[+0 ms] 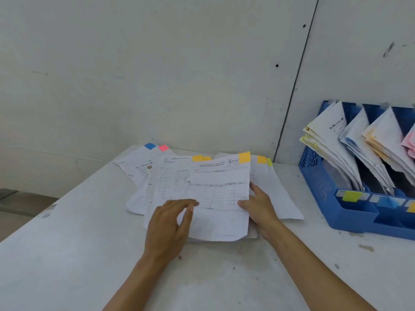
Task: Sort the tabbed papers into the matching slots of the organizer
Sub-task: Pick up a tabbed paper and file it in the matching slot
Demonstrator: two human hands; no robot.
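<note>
A loose pile of tabbed papers (pixel 170 176) lies in the middle of the white table. On top is a printed form (pixel 220 189) with an orange tab (pixel 244 157). My right hand (pixel 260 205) pinches this sheet's right edge, thumb on top. My left hand (pixel 170 225) rests with fingers on the sheet's lower left part. Other sheets show blue (pixel 150 146), pink (pixel 164 147), orange (pixel 261 159) and yellow-green tabs. The blue organizer (pixel 318 182) stands at the right with papers leaning in its slots, grouped yellow, blue, orange and pink.
Colour labels sit on the organizer's front: yellow (pixel 350 195), blue (pixel 386 201) and an orange one at the frame edge. A white wall (pixel 179 75) rises right behind the table. The table's left edge (pixel 56 205) drops off to the floor.
</note>
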